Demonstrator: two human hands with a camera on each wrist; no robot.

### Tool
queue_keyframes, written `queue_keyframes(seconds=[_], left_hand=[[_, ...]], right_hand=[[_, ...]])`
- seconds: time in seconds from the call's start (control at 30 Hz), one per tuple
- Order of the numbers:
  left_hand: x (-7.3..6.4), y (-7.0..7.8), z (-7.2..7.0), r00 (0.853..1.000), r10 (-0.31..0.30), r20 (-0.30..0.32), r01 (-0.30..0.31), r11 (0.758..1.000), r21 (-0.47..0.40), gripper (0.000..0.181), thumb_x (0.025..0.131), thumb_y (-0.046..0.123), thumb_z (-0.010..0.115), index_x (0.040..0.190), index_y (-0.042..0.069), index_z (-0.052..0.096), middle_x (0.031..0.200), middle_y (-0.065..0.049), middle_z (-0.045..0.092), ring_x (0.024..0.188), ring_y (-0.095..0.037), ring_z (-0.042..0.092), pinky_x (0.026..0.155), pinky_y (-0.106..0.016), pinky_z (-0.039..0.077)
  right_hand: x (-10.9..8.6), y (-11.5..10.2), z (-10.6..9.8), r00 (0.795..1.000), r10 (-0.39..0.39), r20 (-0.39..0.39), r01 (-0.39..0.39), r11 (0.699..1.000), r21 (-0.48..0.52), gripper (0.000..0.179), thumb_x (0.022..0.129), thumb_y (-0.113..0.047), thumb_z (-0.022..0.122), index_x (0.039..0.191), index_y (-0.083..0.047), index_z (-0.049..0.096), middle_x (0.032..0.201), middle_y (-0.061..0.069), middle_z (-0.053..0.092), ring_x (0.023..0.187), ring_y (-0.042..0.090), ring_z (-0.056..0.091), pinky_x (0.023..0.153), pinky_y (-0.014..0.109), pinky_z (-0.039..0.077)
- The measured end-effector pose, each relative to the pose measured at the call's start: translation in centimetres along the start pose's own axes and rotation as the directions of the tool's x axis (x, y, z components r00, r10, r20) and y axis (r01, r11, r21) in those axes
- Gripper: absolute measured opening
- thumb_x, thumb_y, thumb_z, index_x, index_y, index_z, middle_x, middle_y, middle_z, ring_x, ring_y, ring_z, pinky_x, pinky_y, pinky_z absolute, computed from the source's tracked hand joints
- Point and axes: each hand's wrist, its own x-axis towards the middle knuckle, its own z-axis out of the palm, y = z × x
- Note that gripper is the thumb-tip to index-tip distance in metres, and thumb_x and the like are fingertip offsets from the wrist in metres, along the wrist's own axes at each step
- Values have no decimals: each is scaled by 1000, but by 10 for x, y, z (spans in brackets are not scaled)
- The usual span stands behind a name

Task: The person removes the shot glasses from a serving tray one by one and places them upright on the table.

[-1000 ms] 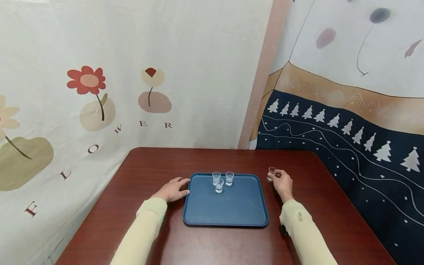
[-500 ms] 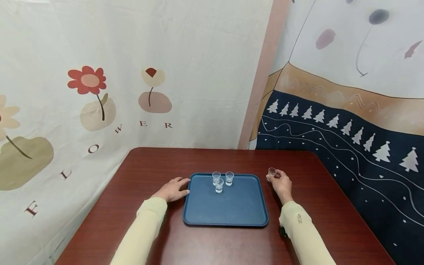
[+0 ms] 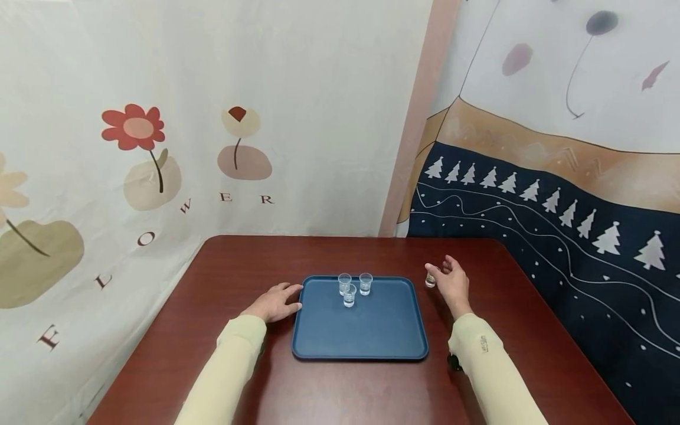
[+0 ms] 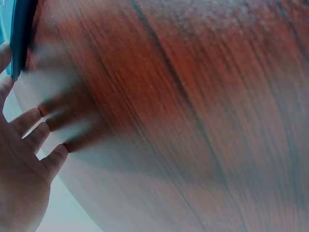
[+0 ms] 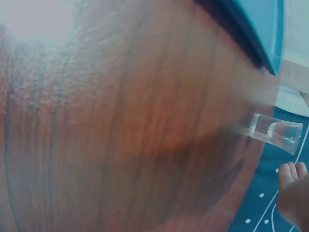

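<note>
A blue tray lies on the table, bearing three small clear shot glasses: one at the back left, one at the back right and one in front. My left hand rests at the tray's left edge with fingers extended and fingertips at the rim. To the right of the tray, another clear shot glass stands upright on the table. My right hand is beside this glass, thumb and fingers spread apart. In the head view the thumb hides the glass's upper part.
The reddish-brown wooden table reaches back to a cream cloth printed with flowers. A navy cloth with white trees hangs along the right side.
My right thumb and fingers have opened away from the shot glass they were pinching, and the fingers have lifted. The glass stays on the table. My left hand keeps its place.
</note>
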Motion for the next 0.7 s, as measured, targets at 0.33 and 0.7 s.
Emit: queue_keyframes(seconds=[0.33,0.7], left_hand=[[2,-3,1,1000,28,1,-28,1000,11,57,100,33,58,152,15,41,154,-26,30,142,-45,28,107,-63,32],[3,-2,0,1000,31,5,-31,999,17,57,101,33,58,152,14,41,154,-27,30,142,-45,27,108,-62,30]], right_hand=[[0,-25,-1,998,-58,-37,59,998,10,76,93,-38,70,151,-2,38,147,21,45,134,36,45,108,49,38],[-11,-45,22,994,-110,-29,112,991,69,68,94,-34,70,148,-2,44,145,20,48,133,35,46,106,47,42]])
